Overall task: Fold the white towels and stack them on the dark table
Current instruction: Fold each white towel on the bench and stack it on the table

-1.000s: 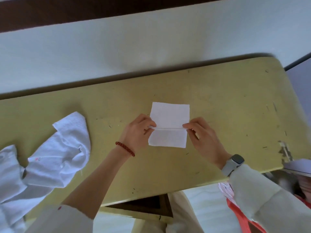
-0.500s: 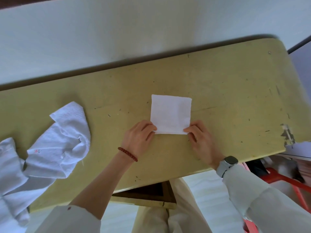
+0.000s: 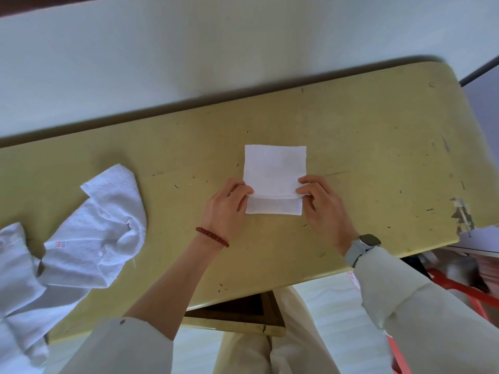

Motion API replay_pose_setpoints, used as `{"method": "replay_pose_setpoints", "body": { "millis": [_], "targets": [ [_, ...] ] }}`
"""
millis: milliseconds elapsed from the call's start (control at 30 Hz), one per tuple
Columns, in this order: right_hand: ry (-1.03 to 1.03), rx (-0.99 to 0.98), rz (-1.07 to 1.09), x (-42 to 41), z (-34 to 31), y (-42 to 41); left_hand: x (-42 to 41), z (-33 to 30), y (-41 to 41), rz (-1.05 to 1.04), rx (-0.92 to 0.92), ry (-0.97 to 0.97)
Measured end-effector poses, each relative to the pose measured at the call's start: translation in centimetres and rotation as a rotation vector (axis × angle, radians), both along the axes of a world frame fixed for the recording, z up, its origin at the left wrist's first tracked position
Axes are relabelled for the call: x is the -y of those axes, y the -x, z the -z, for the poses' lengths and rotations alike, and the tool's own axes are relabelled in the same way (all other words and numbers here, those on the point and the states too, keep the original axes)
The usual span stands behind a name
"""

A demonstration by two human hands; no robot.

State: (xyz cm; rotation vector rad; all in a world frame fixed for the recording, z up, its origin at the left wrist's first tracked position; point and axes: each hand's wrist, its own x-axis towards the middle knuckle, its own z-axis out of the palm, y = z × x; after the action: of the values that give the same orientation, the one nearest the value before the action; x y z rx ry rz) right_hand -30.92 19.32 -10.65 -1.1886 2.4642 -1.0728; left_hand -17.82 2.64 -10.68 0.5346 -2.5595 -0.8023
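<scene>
While both hands are pinching the towel (image 3: 275,171) at its side edges, the fold is running across it near the person's side, with a narrow strip of the lower layer showing below the crease. The left hand (image 3: 228,209) is gripping the left edge between thumb and fingers, its grip clamped on the cloth; the right hand (image 3: 322,205) is doing the same on the right edge. The towel is lying flat near the middle of the table (image 3: 378,147), which is looking yellowish rather than dark from here, and no stack is showing on it.

Doing this step well is probably a matter of keeping the two pinches level, so the crease is staying straight and parallel to the far edge. Both hands should be travelling at one pace; if one is leading, the fold is likely going to skew and the corners are not going to meet. The cloth is looking soft and thin, so light tension between the hands is helping it stay smooth. Pressing along the crease afterwards should be setting it.

At the left of the table a pile (image 3: 89,230) of rumpled white towels is waiting, well apart from the hands, so much of the task seems to be remaining.
</scene>
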Motion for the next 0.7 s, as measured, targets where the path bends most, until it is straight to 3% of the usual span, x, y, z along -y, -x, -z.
{"method": "replay_pose_setpoints", "body": {
  "millis": [367, 700],
  "targets": [
    [0.065, -0.07, -0.173, -0.9, 0.8, -0.4, 0.5, 1.0, -1.0, 0.09, -0.029, 0.061],
    [-0.007, -0.121, -0.237, -1.2, 0.5, -0.3, 0.3, 0.5, -1.4, 0.169, 0.02, 0.138]
  ]
}}
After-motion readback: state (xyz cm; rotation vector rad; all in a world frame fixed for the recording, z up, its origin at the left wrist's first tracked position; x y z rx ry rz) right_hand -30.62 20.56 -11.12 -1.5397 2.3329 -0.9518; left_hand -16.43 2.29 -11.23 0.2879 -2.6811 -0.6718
